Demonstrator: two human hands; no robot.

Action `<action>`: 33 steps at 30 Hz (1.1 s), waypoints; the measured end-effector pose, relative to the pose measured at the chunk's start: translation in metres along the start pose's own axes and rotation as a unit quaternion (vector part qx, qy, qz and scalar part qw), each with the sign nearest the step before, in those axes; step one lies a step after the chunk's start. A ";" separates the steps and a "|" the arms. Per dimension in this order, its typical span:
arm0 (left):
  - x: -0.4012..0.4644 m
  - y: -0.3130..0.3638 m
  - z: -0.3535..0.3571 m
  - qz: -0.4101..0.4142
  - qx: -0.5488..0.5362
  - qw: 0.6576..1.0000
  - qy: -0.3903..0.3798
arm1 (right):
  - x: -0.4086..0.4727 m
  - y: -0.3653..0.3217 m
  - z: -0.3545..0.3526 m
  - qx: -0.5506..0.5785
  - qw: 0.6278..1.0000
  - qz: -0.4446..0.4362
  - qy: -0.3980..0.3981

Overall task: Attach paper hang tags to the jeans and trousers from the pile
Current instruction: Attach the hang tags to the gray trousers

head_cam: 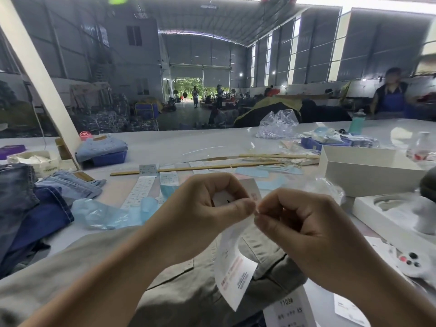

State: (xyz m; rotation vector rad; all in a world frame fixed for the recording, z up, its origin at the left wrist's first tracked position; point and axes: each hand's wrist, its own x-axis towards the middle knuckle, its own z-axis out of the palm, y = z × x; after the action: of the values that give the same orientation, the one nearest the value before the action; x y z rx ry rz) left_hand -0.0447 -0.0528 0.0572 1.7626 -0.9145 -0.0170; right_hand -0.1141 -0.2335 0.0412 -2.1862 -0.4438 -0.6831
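Grey-khaki trousers (179, 289) lie across the near table edge under my arms. Above them my left hand (203, 208) holds white paper hang tags (232, 270) with red print, thumb and forefinger pinched at their top. My right hand (302, 220) meets it fingertip to fingertip, pinching something small at the tags' top; a string is too fine to make out. One tag hangs down over the trousers, and another sticks up behind my left fingers. A pile of blue jeans (30, 208) sits at the left.
Another white tag (289, 310) marked 1103# lies on the trousers. Blue plastic bags (111, 213), sticker strips (139, 192) and a wooden stick (195, 168) cover the middle. White boxes (361, 171) stand right, folded jeans on a blue tray (103, 149) behind left. A person (391, 95) stands far right.
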 end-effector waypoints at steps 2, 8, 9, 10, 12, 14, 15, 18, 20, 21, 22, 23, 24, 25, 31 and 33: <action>-0.001 0.003 -0.006 0.005 -0.004 1.000 0.021 | -0.002 0.001 -0.003 -0.028 0.999 0.013 -0.021; -0.004 0.004 -0.020 -0.024 0.032 0.996 0.084 | -0.005 0.012 -0.009 -0.217 0.976 0.005 -0.026; -0.004 0.004 -0.021 -0.031 0.044 0.995 0.090 | -0.005 0.011 -0.007 -0.262 0.965 -0.004 -0.015; -0.004 0.003 -0.020 -0.036 0.057 0.993 0.093 | -0.005 0.010 -0.006 -0.302 0.953 -0.010 0.006; -0.006 0.003 -0.019 -0.036 0.078 0.992 0.090 | -0.003 0.007 -0.007 -0.332 0.942 -0.002 0.048; -0.006 0.003 -0.017 -0.030 0.093 0.992 0.077 | -0.001 0.007 -0.007 -0.319 0.945 0.032 0.070; -0.007 0.003 -0.015 -0.029 0.095 0.993 0.068 | 0.002 0.007 -0.007 -0.302 0.948 0.055 0.081; -0.009 0.001 -0.009 -0.037 0.098 0.994 0.034 | 0.009 0.010 -0.004 -0.206 0.964 0.084 0.145; -0.012 -0.003 -0.006 -0.051 0.094 0.994 0.009 | 0.011 0.012 -0.002 -0.077 0.977 0.120 0.160; -0.014 -0.005 -0.005 -0.061 0.090 0.994 -0.005 | 0.012 0.013 -0.001 0.029 0.977 0.140 0.159; -0.015 -0.007 -0.004 -0.068 0.089 0.993 -0.019 | 0.013 0.013 0.000 0.142 0.965 0.153 0.160; -0.016 -0.009 -0.003 -0.073 0.092 0.993 -0.033 | 0.013 0.013 0.001 0.243 0.942 0.163 0.167; -0.018 -0.010 -0.002 -0.075 0.096 0.992 -0.045 | 0.014 0.012 0.003 0.320 0.915 0.168 0.177; -0.019 -0.012 -0.001 -0.076 0.099 0.991 -0.054 | 0.014 0.010 0.005 0.375 0.891 0.172 0.190; -0.021 -0.024 0.005 -0.085 -0.003 0.995 -0.050 | 0.010 -0.005 0.020 0.536 0.816 0.177 0.124; -0.021 -0.028 0.007 -0.087 -0.054 0.994 -0.024 | 0.007 -0.006 0.023 0.479 0.856 0.179 0.077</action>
State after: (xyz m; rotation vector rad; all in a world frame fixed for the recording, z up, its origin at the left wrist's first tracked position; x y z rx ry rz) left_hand -0.0467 -0.0433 0.0228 1.7413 -0.7767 -0.2192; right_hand -0.1045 -0.2115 0.0364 -1.1949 -0.2008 -0.3041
